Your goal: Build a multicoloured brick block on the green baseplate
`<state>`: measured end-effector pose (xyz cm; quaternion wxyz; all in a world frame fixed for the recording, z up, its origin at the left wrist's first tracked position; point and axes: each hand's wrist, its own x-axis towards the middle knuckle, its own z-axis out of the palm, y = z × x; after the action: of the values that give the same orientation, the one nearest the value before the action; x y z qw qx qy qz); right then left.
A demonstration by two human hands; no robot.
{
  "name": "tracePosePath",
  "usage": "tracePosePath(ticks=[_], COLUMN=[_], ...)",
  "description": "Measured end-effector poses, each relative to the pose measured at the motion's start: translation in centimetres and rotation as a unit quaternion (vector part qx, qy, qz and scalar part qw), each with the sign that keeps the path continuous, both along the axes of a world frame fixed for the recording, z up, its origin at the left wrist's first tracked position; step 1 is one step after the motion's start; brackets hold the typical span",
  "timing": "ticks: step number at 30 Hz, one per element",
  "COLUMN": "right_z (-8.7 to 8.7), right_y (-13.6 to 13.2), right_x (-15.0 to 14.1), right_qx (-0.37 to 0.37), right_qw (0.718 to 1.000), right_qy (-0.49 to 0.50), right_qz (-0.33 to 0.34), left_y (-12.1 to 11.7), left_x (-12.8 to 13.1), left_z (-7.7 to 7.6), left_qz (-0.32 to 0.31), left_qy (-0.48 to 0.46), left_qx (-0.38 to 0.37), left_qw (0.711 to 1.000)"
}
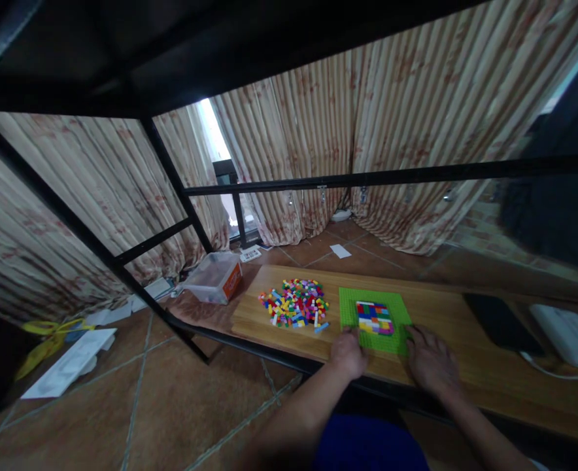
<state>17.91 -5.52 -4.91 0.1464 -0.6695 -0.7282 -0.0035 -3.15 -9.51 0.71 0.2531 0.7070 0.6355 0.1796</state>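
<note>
Head view: bracing the green baseplate (348, 302) at its near and right edges, probably steadying it on the wooden surface (269, 276). Curling the left hand (348, 355) at the near edge, too blurred to tell if pinching; resting the right hand (433, 361), loosely spread, alongside. Seeing multicoloured bricks (374, 318) sitting mid-plate, ringed by bare studs; spotting loose bricks (296, 304) lying leftward, seemingly handy for reaching.

Left hand (348, 354) lowered, fingers curled, right hand (432, 358) palm down, both forearms reaching forward
</note>
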Motion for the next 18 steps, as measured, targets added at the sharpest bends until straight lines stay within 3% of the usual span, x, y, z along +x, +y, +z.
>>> tracePosePath(ticks=[9, 18], right_z=[0.22, -0.47], right_y=[-0.05, 0.42], right_x=[-0.05, 0.44], right_qx=[-0.008, -0.011], right_qw=[1.0, 1.0], right_qy=[0.007, 0.017], right_qz=[0.004, 0.001], left_y=[-1.0, -0.85], left_x=[0.58, 0.6], left_z=[0.56, 0.58], left_qz=[0.001, 0.005], left_qy=[0.054, 0.041], left_qx=[-0.016, -0.014], left_qw=[0.998, 0.999])
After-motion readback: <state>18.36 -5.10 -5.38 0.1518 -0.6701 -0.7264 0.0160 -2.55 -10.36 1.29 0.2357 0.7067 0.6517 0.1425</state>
